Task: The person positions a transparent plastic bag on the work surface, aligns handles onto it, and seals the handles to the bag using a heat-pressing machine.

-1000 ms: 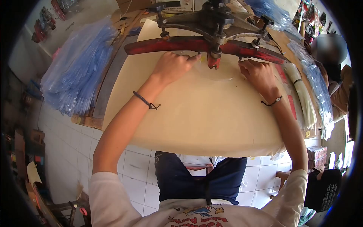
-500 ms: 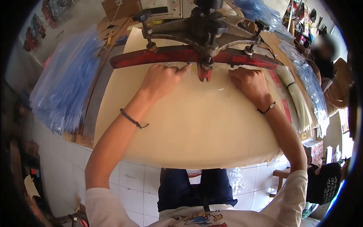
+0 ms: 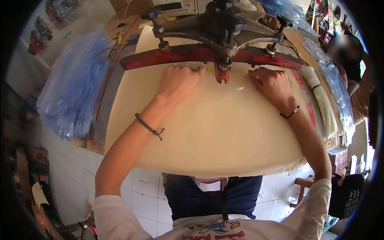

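Observation:
A tan sheet [image 3: 212, 132] covers the work surface in front of me. Above its far part stands a machine head with a long red bar [image 3: 172, 56] and dark metal arms with screw knobs. My left hand [image 3: 180, 82] rests on the sheet just in front of the bar, fingers curled and pressed together near a small yellow spot. Across from it, my right hand [image 3: 274, 86] is closed in a similar way under the bar's right part. A faint glossy glint [image 3: 240, 88] shows between the hands, perhaps clear film. What the fingertips hold cannot be made out.
A stack of bluish clear plastic sheets [image 3: 76, 88] lies at the left. On the right are a tied bundle of pale strips [image 3: 320, 98] and more clear plastic [image 3: 338, 92]. A control box [image 3: 176, 7] stands behind the machine. Another person [image 3: 350, 60] is at the far right.
The whole view has shifted slightly, with machine and hands appearing a little further right. Both hands stay by the red bar; the left fingers look more tucked in, less pointed out.

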`<state>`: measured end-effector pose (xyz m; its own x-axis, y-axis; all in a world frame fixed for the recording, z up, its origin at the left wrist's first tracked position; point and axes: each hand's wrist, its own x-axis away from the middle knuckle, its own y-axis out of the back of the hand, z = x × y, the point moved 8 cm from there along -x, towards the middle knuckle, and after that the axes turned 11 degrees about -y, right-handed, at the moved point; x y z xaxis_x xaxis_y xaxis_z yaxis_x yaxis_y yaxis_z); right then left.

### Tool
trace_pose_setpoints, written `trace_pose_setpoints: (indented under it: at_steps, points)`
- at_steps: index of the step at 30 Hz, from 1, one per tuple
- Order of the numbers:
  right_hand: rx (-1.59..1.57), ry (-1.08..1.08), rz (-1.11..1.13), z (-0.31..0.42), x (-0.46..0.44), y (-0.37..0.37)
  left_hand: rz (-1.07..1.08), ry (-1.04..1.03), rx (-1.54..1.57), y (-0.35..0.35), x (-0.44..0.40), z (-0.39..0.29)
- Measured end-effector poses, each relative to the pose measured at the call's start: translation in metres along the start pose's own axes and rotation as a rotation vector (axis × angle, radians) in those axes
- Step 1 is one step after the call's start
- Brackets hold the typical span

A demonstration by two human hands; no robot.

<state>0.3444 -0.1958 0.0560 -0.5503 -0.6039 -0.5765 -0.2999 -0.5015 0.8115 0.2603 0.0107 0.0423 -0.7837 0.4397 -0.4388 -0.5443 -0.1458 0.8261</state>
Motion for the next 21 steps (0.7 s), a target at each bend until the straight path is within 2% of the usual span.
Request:
trace_pose_setpoints:
  at_steps: [15, 18, 21]
  points:
    - [-0.004, 0.082, -0.035, 0.007, 0.002, 0.008, -0.038, 0.13, 0.088, 0.0, 0.008, 0.017]
    - [-0.027, 0.093, -0.067, 0.01, 0.002, 0.008, 0.062, 0.233, 0.108, -0.002, 0.011, 0.021]
    - [0.005, 0.091, -0.076, 0.011, 0.004, 0.008, 0.067, 0.273, 0.146, -0.008, 0.014, 0.026]
